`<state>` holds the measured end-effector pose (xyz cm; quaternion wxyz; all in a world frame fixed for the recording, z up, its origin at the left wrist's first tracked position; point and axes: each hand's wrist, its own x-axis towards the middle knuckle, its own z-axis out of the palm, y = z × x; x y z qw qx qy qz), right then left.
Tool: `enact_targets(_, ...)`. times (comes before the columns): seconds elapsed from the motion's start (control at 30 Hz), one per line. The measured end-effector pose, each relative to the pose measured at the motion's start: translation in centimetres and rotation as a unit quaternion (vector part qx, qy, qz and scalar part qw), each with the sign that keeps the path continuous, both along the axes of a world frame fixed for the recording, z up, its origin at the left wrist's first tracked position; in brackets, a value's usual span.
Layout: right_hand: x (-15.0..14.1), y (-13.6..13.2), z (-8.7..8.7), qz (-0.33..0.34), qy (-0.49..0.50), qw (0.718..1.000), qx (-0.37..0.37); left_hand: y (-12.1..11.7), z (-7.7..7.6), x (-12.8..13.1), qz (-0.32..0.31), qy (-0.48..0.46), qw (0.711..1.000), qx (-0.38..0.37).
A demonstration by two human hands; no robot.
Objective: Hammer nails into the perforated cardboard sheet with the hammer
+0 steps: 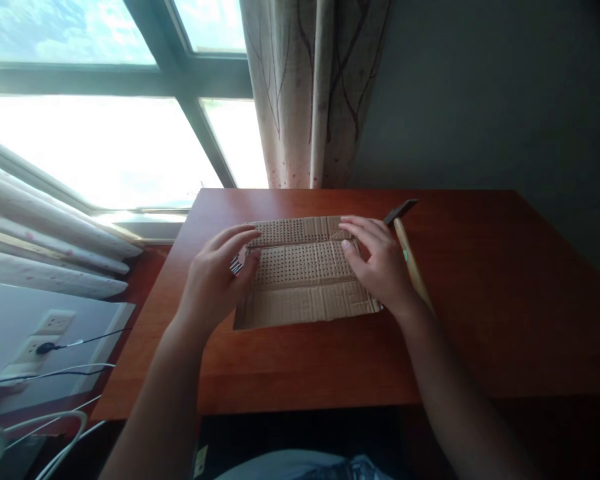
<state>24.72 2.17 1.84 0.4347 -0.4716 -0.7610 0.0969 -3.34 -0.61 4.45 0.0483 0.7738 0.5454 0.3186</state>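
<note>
A brown cardboard sheet (300, 263) with rows of small punched holes and two creases lies on the wooden table. My left hand (220, 270) is at its left edge, thumb and fingers apart, fingertips over the rim. Over the right side rests my right hand (377, 260), its fingers stretched across the top corner and the thumb on the holed part. Several thin metal pieces (236, 265) show partly behind my left hand; their kind is unclear. Just right of my right hand lies a hammer (414, 263) with a pale wooden handle and dark head.
The reddish-brown table (505, 300) extends to the right. A bright window (105, 147) and patterned curtains (305, 93) stand behind and to the left. Low on the left are a wall socket (33, 350) with a black plug and several loose cables (55, 420).
</note>
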Motion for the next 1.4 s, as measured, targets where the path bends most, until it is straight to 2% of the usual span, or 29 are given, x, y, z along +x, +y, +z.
enact_targets(0.07,0.5,0.3,-0.2,-0.036,0.082,0.996,0.004,-0.2,-0.9,-2.3,0.092,0.017,0.996,0.003)
enact_targets(0.13,1.0,0.7,-1.2,-0.071,0.183,0.98,-0.015,-0.5,-2.2,-4.3,0.158,0.051,0.986,-0.026)
enact_targets(0.27,1.2,1.3,-3.7,-0.106,0.349,0.924,-0.114,-0.9,-4.6,-5.8,0.185,0.069,0.976,-0.094)
enact_targets(0.37,1.3,1.6,-4.7,-0.099,0.399,0.897,-0.16,-1.0,-5.4,-5.2,0.172,0.082,0.973,-0.131)
enact_targets(0.5,1.4,1.8,-5.2,-0.105,0.423,0.882,-0.179,-0.7,-5.7,-4.3,0.16,0.105,0.972,-0.135)
enact_targets(0.73,1.7,2.2,-6.2,-0.107,0.427,0.876,-0.198,-0.4,-6.2,-4.4,0.173,0.098,0.973,-0.12)
enact_targets(1.0,1.7,2.2,-6.2,-0.11,0.439,0.867,-0.211,-0.4,-6.4,-4.3,0.182,0.078,0.974,-0.113)
enact_targets(1.23,1.7,2.1,-6.2,-0.106,0.424,0.873,-0.216,-0.1,-6.3,-4.1,0.172,0.1,0.974,-0.105)
enact_targets(1.4,1.7,2.0,-6.2,-0.097,0.409,0.881,-0.216,0.8,-6.0,-2.9,0.173,0.151,0.967,-0.115)
